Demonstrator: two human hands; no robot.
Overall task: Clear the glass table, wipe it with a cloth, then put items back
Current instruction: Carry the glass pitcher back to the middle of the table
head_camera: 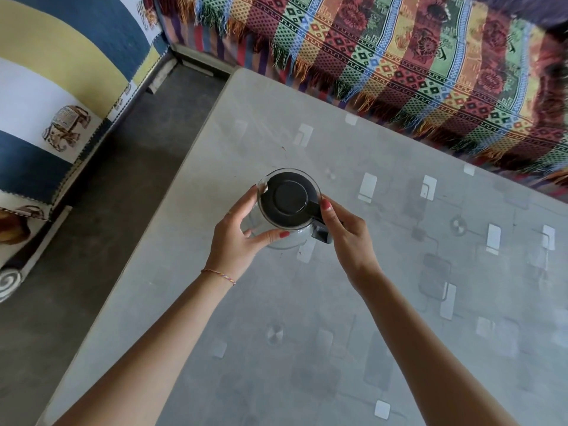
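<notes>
A clear glass jug with a black lid [289, 199] is held over the glass table [384, 318], near its far left part. My left hand [236, 238] wraps around the jug's left side, thumb across the front of the glass. My right hand [347, 238] grips the dark handle at the jug's right side, thumb resting by the lid's edge. Whether the jug's base touches the glass is hidden by the jug itself. No cloth is in view.
A sofa with a multicoloured fringed throw [415, 56] runs along the table's far edge. A seat with a blue, yellow and white striped cover [52, 96] stands at the left. Dark floor [101, 210] lies between that seat and the table's left edge.
</notes>
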